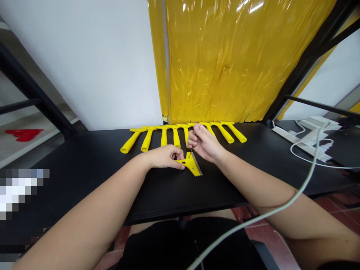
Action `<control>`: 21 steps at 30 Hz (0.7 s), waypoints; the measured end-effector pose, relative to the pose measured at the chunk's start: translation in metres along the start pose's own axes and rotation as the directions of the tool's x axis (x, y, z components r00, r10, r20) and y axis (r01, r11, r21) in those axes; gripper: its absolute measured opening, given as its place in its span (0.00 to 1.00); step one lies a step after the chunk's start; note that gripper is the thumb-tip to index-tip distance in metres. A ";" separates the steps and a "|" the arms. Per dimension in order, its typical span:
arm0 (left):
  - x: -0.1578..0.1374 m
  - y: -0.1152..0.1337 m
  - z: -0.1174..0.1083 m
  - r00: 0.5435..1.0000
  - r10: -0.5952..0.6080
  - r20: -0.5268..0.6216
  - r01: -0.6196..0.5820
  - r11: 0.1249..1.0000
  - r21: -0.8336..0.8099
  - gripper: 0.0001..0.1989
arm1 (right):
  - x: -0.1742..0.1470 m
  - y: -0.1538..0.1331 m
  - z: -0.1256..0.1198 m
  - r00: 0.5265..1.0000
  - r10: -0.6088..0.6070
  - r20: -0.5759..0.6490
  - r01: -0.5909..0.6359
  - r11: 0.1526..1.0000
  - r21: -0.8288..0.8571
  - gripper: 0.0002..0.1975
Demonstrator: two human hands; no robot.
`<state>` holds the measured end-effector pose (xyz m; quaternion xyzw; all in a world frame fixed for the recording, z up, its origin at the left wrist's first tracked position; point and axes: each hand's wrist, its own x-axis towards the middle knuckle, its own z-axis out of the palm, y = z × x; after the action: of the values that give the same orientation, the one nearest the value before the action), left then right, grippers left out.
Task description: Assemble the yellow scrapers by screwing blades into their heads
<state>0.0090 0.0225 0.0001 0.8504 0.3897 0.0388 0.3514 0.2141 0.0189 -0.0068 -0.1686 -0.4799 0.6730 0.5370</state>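
A yellow scraper (193,165) with a metal blade along its right edge lies on the black table. My left hand (170,156) is closed round its handle, thumb and fingers near the head. Above the head, my right hand (204,142) is closed on a thin metal tool, perhaps a screwdriver or hex key (191,153). Its shaft points down to the upper part of the scraper head, and the rest is hidden in my fingers. Behind both hands, several yellow scrapers (163,137) stand in a row, handles toward me.
A white board (84,67) and a yellow plastic curtain (225,67) rise behind the black table (236,183). White power strips (305,144) lie at the right. A pale cable (311,170) hangs across the view over my right forearm. Black frame posts (298,67) flank the table.
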 end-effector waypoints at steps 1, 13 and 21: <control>0.000 0.000 0.000 1.000 0.001 -0.003 -0.001 1.000 -0.002 0.19 | 0.000 0.000 -0.001 1.000 -0.004 0.002 0.004 1.000 -0.001 0.22; -0.001 0.002 0.000 1.000 0.002 -0.010 -0.002 1.000 0.007 0.20 | 0.001 0.000 -0.002 1.000 0.004 0.015 -0.003 0.998 -0.066 0.21; -0.001 0.001 -0.001 1.000 0.008 -0.011 -0.007 1.000 0.021 0.19 | 0.000 0.000 0.000 0.999 0.037 0.028 -0.036 0.998 -0.042 0.19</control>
<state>0.0087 0.0215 0.0017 0.8552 0.3888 0.0409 0.3403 0.2138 0.0187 -0.0070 -0.1788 -0.4983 0.6748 0.5141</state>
